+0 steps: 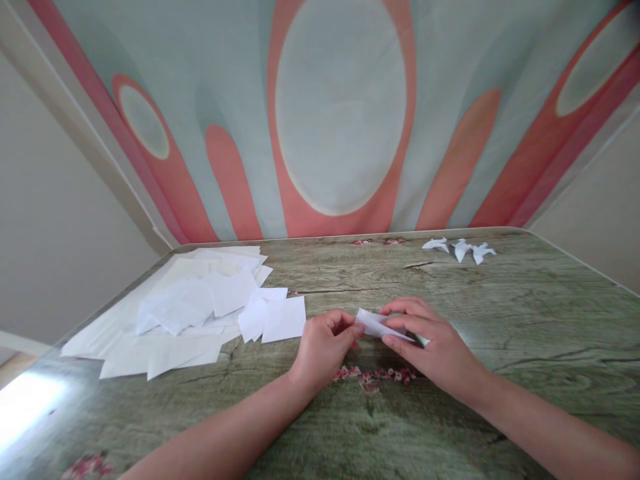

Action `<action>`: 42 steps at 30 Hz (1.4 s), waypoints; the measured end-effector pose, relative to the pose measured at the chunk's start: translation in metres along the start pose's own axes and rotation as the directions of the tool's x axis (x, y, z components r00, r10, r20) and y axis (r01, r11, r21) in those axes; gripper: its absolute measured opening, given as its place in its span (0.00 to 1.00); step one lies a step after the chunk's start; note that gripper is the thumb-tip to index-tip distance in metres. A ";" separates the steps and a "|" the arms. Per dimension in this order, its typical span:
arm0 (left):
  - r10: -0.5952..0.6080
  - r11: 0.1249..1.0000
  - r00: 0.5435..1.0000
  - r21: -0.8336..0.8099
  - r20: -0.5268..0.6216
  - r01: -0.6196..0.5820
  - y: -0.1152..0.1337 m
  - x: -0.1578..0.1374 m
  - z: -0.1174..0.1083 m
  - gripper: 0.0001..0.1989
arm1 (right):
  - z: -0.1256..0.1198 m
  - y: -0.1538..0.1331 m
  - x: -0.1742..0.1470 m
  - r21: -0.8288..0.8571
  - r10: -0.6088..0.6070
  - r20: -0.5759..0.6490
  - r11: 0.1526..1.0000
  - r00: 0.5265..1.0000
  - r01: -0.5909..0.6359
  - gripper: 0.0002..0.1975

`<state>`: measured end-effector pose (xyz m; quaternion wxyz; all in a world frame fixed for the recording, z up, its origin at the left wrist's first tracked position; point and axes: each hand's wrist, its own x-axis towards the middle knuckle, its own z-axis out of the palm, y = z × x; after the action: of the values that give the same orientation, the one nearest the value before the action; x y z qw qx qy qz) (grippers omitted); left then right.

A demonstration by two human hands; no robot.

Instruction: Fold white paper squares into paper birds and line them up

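Between my two hands, just above the table, is a small folded piece of white paper [373, 323]. My left hand [325, 343] pinches its left end between thumb and fingers. On the other side, my right hand [425, 340] has its thumb along the near edge and its fingers over the far edge, so the paper lies in its grip. Part of the paper is hidden behind the right fingers. Close to the left hand lie several white paper squares [284, 320], overlapping one another.
A spread pile of white paper sheets [125, 353] covers the table's left side. Three folded white paper figures [461, 249], bird-like in shape, rest at the back right. The wood-grain table [550, 400] carries printed pink flowers. Behind it hangs a patterned curtain [340, 107].
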<state>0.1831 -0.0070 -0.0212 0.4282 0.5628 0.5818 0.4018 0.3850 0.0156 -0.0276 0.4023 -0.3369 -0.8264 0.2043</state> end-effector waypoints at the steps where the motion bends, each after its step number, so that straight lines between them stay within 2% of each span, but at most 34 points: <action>1: 0.003 1.000 1.000 -0.022 0.014 -0.002 0.000 -0.001 0.001 0.10 | 0.001 0.000 0.000 0.000 -0.011 0.002 1.000 1.000 0.011 0.03; 9: -0.045 0.996 0.997 -0.071 0.058 0.049 0.000 -0.007 0.009 0.12 | 0.006 -0.003 -0.001 -0.029 -0.033 -0.028 0.999 0.999 0.032 0.01; 15: -0.106 0.964 0.990 -0.233 0.089 0.125 0.001 -0.005 0.014 0.11 | 0.006 -0.003 -0.001 -0.025 -0.049 -0.027 0.999 0.998 0.048 0.01; 19: -0.135 0.946 0.984 -0.281 0.118 0.163 0.000 -0.002 0.010 0.11 | 0.004 -0.002 -0.001 -0.012 0.005 0.021 1.000 1.000 -0.005 0.03; 22: -0.132 0.939 0.982 -0.299 0.136 0.168 -0.002 -0.001 0.008 0.11 | 0.003 -0.002 0.000 0.069 0.107 0.034 0.992 0.994 -0.109 0.03; 25: -0.108 0.940 0.983 -0.306 0.145 0.149 -0.001 -0.001 0.008 0.10 | 0.005 0.000 0.000 0.242 0.252 0.046 0.936 0.967 -0.256 0.02; 28: -0.104 0.938 0.988 -0.318 0.112 0.135 0.002 -0.002 0.008 0.09 | 0.010 0.002 0.000 0.437 0.409 0.084 0.805 0.909 -0.403 0.05; 31: -0.120 0.938 0.990 -0.318 0.076 0.139 0.005 -0.003 0.008 0.09 | 0.012 0.000 0.001 0.576 0.534 0.142 0.640 0.834 -0.508 0.14; 33: -0.124 0.937 0.991 -0.322 0.054 0.135 0.007 -0.003 0.009 0.09 | 0.011 -0.005 0.002 0.649 0.567 0.135 0.569 0.812 -0.505 0.24; 36: -0.119 0.938 0.992 -0.325 0.033 0.123 0.008 -0.003 0.011 0.09 | 0.010 -0.008 0.002 0.711 0.578 0.084 0.536 0.812 -0.456 0.32; 39: -0.125 0.933 0.992 -0.337 0.021 0.125 0.008 -0.003 0.011 0.09 | 0.011 -0.001 0.000 0.697 0.589 0.083 0.542 0.804 -0.469 0.22; 42: -0.121 0.918 0.992 -0.378 0.025 0.122 0.006 -0.003 0.011 0.09 | 0.013 0.008 -0.004 0.601 0.611 0.107 0.588 0.784 -0.541 0.14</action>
<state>0.1951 -0.0096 -0.0183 0.5533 0.4326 0.5268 0.4788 0.3794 0.0178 -0.0423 0.4447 -0.4507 -0.5386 0.5559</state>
